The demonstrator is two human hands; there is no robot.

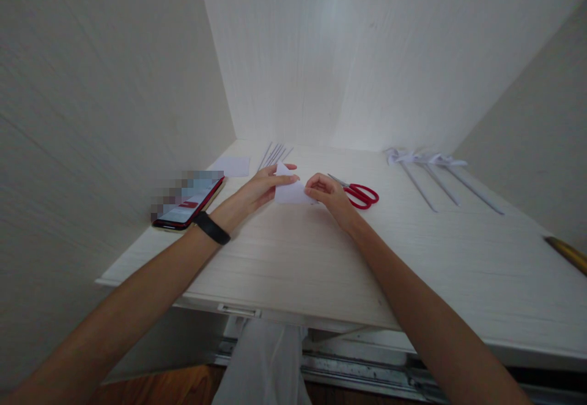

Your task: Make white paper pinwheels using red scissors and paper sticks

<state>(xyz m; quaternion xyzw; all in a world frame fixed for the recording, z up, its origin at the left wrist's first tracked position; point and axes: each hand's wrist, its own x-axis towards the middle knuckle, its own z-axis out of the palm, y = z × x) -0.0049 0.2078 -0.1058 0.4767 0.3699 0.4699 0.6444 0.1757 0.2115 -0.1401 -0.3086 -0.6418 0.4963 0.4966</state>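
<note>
Head view, items logged left to right across a pale wood-grain counter (284,258) set in a light-walled alcove. At 9 o'clock from the hands lies a red-edged phone (189,206), screen lit and face up, near the left wall. At 11 o'clock a small white paper sheet (232,165) lies flat, with a bundle of thin white paper strips (274,153) just beside it toward the back wall. The left hand (261,189), a black band (211,227) on its wrist, has its fingers (287,178) narrowed on the left edge of a white paper piece (293,192) held just above the counter near its centre. The right hand (328,194) grips the same piece's right edge, fingers curled tight. Red-handled scissors (360,193) lie at 3 o'clock, just beside the right hand. At 2 o'clock, well apart, three long white paper stems with looped heads (431,169) lie flat.
</note>
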